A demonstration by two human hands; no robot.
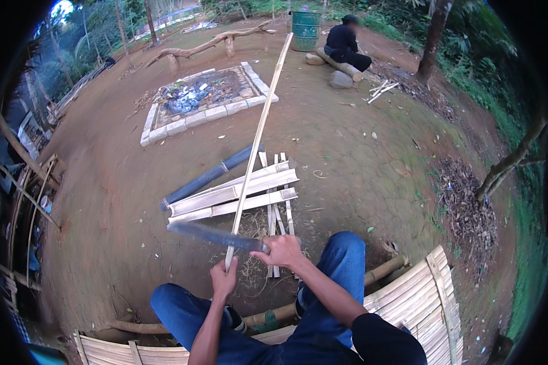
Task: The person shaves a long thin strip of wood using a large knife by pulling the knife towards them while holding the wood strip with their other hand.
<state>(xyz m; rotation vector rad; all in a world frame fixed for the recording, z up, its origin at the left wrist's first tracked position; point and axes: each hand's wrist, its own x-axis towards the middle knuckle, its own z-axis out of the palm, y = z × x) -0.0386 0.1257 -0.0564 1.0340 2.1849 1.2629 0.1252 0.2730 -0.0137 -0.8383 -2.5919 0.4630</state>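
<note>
My left hand (224, 279) is closed around the lower end of a long, thin bamboo strip (259, 137), which slants up and away toward the right. My right hand (282, 251) grips the handle of a machete (216, 236). Its broad dark blade points left and crosses the strip just above my left hand; whether the edge touches the strip I cannot tell. Beyond the blade, split bamboo pieces (234, 191) lie on the ground beside a dark pole (210, 174). Several narrow strips (271, 219) lie under them, with pale shavings (256, 274) around.
I sit on a bamboo slat bench (408, 298), knees apart. Ahead is a fire pit edged with pale blocks (216, 112), holding ash. A green drum (305, 31) stands behind it. Another person (344, 45) sits on a log (340, 64) at the far right. A bare branch (511, 161) rises at right.
</note>
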